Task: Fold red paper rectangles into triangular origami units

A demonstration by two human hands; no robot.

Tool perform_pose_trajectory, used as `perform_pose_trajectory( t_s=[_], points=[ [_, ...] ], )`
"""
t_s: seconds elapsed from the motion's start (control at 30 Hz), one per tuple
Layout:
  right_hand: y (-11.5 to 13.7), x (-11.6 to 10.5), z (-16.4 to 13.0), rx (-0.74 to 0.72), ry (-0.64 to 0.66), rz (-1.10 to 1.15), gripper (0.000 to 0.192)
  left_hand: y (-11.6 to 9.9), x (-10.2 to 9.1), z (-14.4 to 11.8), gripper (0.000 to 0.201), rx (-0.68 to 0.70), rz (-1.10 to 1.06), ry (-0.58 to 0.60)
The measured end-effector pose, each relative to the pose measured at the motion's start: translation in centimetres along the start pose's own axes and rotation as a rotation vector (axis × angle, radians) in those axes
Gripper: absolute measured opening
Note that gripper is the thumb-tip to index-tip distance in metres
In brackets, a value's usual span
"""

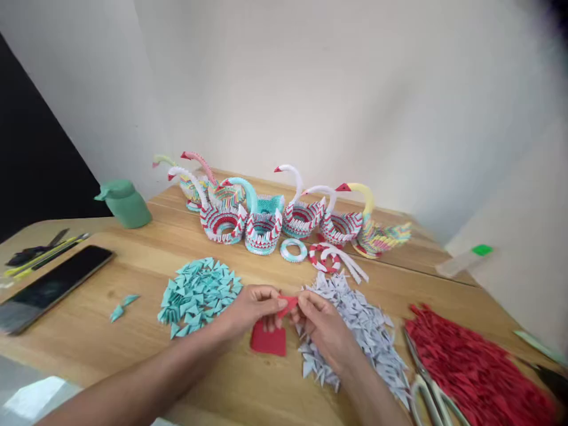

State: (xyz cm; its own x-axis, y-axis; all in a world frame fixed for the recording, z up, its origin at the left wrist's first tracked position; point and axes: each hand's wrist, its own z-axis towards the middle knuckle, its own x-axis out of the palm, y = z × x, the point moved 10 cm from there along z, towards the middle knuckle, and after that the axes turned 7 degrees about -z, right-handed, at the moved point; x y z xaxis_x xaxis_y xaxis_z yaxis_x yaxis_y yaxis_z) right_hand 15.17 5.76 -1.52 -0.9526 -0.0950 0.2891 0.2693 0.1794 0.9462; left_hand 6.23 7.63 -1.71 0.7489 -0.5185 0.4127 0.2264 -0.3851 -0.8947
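Observation:
A small folded piece of red paper [287, 305] is pinched between my two hands above the table. My left hand [255, 307] grips its left end with thumb and fingers. On the other end, my right hand [322, 322] holds it the same way. Below them, partly covered by my left fingers, lies a stack of red paper rectangles [268, 341]. A heap of teal folded paper triangles [199, 293] is left of my hands. The pale grey-white triangle heap [355, 319] spreads under and beyond my right hand.
Several folded-paper swans [263, 231] stand at the back, with paper rings [293, 250] before them. Scissors [428, 387] lie beside a red triangle heap [474, 361] at right. At left are a phone [53, 287], pencils [47, 257] and a green container [126, 204]. A glue bottle [464, 261] lies back right.

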Motion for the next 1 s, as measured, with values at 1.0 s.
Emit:
perform_pose_trajectory(
  t_s=[1.0],
  points=[
    [7.2,0.3,-2.7,-0.611,-0.216,-1.085,0.008,-0.4,-0.3,-0.3,0.037,-0.057,-0.044,-0.001]
  ],
)
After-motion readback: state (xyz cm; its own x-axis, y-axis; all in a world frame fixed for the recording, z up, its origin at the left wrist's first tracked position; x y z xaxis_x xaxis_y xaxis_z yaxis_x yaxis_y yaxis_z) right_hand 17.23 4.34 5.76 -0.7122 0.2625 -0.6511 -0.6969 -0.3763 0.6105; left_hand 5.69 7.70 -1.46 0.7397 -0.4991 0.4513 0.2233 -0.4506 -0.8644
